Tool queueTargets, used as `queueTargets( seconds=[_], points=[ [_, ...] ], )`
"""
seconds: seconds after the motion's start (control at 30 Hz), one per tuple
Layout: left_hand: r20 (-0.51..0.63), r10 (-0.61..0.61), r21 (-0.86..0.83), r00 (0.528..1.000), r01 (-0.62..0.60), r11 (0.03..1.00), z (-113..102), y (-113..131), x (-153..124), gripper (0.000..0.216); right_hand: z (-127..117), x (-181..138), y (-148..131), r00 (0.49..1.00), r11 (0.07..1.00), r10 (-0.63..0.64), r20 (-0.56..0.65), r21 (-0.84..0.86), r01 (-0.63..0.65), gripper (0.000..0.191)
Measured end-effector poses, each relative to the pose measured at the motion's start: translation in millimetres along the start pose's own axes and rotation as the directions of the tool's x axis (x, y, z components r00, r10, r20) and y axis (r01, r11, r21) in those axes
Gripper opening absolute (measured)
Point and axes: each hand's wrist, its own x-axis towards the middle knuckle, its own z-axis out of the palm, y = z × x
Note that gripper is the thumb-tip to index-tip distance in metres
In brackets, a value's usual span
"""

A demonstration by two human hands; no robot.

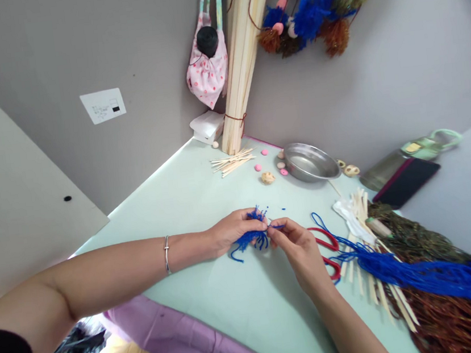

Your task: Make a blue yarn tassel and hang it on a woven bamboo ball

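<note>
My left hand (242, 227) is closed on a small bundle of blue yarn (249, 236), whose loose ends stick out above and below the fingers. Close beside it, my right hand (293, 244) pinches a strand of the same blue yarn at the bundle's right side. Both hands are above the pale green table (243, 307), with their fingertips almost meeting. Scissors with red handles (335, 267) lie just right of my right hand, their blades hidden. A long hank of blue yarn (428, 276) stretches away to the right.
Pale sticks (234, 162), pink beads and a steel bowl (311, 161) sit at the back. A bottle (384, 169), a dark phone (410, 181), and brown yarn (459, 321) are at right. A tied stick bundle (242, 55) leans in the corner beside a hanging pouch (208, 76).
</note>
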Motion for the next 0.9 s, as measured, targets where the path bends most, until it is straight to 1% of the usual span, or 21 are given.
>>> queueTargets(
  seconds=[0.13,0.27,0.5,0.67,0.8,0.9],
  points=[
    [-0.010,-0.007,0.046,1.000,0.007,0.999,-0.1,-2.6,-0.3,0.016,1.4,0.6,-1.0,0.999,0.999,-0.033,-0.013,0.027,0.034,0.021],
    [-0.016,0.002,0.086,1.000,0.000,0.996,-0.1,-4.0,-0.4,0.015,1.5,0.8,-2.6,0.999,0.999,-0.029,-0.015,0.015,0.029,0.020],
    [-0.018,-0.020,0.068,1.000,0.021,0.997,0.4,-1.6,0.6,0.011,0.1,-0.9,-3.1,1.000,1.000,-0.008,0.003,-0.024,0.009,0.018],
    [-0.012,0.030,0.081,0.999,-0.029,0.996,-1.7,-2.2,0.8,0.015,-0.9,-0.3,0.1,0.998,0.999,-0.039,0.042,-0.017,0.039,0.020],
    [-0.025,0.022,0.104,0.999,-0.019,0.994,-1.8,-2.5,0.4,0.020,-1.6,1.4,2.7,0.998,0.998,-0.059,0.011,0.007,0.059,0.020],
    [-0.009,0.012,0.112,1.000,-0.011,0.994,-1.9,-3.3,1.1,0.019,-1.7,1.7,3.9,0.999,0.998,-0.053,-0.012,0.032,0.053,0.020]
  ],
)
